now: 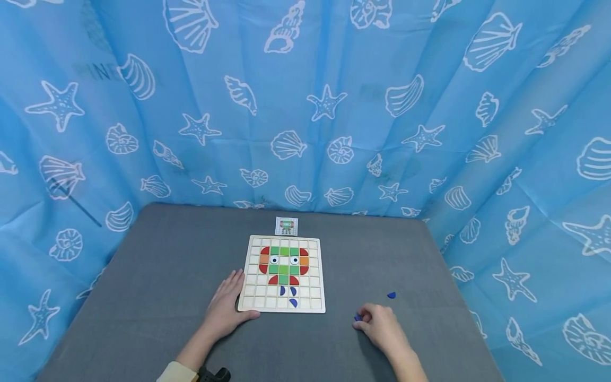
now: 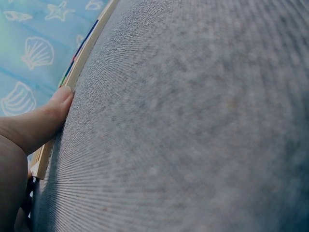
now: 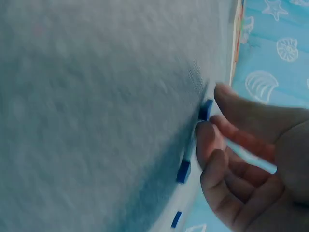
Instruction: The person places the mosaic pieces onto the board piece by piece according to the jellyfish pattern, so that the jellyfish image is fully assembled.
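Note:
My left hand point(image 1: 226, 307) lies at the near left corner of a wooden grid board point(image 1: 313, 305). Its fingers rest along the left edge and its straight thumb point(image 2: 53, 116) touches the front edge. The board carries red, green, orange and white tiles, two eye tiles and several blue pieces point(image 1: 293, 303) near the front. To the right, my right hand point(image 1: 383, 326) pinches a small blue piece point(image 3: 206, 110) between thumb and index finger, low over the table. Close behind the index finger lies a second blue piece point(image 3: 183, 171); farther off is a blue half-round piece point(image 1: 391, 295).
A small pattern card point(image 1: 286, 226) lies just behind the board. The grey cloth-covered table point(image 1: 191, 239) reaches back to a blue curtain point(image 1: 305, 106) printed with shells and starfish. A dark strap point(image 1: 214, 374) is on the left wrist.

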`<state>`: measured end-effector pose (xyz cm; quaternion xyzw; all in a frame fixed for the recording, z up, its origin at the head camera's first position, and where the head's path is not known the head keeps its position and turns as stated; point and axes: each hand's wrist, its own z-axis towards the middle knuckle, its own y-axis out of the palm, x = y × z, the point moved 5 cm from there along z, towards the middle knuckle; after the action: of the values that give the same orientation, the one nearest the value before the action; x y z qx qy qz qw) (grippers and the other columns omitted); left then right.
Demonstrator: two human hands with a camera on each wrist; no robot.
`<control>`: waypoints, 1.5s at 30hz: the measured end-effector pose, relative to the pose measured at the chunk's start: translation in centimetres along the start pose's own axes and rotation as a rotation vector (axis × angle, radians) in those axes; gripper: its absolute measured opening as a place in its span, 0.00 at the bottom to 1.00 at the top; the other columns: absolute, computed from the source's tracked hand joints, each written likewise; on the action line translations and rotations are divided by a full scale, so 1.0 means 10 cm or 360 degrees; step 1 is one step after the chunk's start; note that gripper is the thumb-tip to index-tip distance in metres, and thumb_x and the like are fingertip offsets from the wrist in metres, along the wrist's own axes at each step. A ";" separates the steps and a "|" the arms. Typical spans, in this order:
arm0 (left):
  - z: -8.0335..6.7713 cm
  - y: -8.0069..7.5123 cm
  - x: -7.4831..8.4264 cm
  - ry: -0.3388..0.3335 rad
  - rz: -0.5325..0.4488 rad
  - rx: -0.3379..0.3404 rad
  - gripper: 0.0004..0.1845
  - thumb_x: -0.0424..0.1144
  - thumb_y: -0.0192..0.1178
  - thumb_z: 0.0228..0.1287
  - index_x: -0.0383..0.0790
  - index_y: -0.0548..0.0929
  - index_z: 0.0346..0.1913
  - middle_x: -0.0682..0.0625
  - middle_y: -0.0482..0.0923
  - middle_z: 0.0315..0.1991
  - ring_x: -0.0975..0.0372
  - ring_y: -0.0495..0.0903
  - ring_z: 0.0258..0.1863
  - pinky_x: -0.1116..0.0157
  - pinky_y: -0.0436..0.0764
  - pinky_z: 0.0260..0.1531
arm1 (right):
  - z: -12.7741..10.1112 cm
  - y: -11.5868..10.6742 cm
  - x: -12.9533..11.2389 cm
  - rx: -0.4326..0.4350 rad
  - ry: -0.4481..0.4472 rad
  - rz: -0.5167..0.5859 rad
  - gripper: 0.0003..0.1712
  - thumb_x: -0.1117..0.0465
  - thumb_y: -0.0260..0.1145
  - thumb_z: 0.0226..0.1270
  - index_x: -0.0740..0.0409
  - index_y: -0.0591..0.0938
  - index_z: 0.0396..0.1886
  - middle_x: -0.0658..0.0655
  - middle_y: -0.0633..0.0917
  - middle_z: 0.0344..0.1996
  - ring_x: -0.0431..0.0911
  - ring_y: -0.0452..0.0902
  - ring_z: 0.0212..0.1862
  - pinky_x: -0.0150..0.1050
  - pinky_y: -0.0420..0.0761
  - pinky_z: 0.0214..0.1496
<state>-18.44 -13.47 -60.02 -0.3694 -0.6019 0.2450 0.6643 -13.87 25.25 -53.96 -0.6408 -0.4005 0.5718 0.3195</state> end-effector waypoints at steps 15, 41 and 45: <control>0.01 0.03 0.01 0.0002 -0.0018 -0.0003 0.67 0.70 0.72 0.45 0.34 0.54 0.80 0.41 0.52 0.81 0.46 0.48 0.81 0.45 0.53 0.77 | 0.03 -0.02 0.07 -0.0172 -0.0404 0.0102 0.12 0.66 0.78 0.53 0.56 0.88 0.39 0.48 0.82 0.32 0.32 0.73 0.30 0.34 0.77 0.30; 0.00 0.01 0.00 -0.0003 -0.0006 -0.0009 0.67 0.71 0.72 0.45 0.33 0.54 0.79 0.40 0.51 0.81 0.45 0.48 0.81 0.44 0.53 0.77 | 0.26 0.34 -1.13 0.0176 -0.0614 0.0226 0.13 0.60 0.77 0.59 0.57 0.89 0.44 0.51 0.88 0.36 0.33 0.75 0.31 0.30 0.77 0.32; 0.01 0.00 0.00 -0.0003 0.0004 -0.0004 0.67 0.71 0.72 0.45 0.33 0.54 0.79 0.39 0.52 0.80 0.45 0.48 0.80 0.44 0.53 0.77 | 0.33 0.47 -1.32 0.0169 -0.0556 0.0142 0.13 0.58 0.79 0.57 0.55 0.90 0.42 0.50 0.88 0.35 0.32 0.74 0.29 0.29 0.74 0.30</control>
<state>-18.52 -13.41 -60.03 -0.3707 -0.6023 0.2455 0.6630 -16.81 11.28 -52.26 -0.5311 -0.3902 0.7083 0.2528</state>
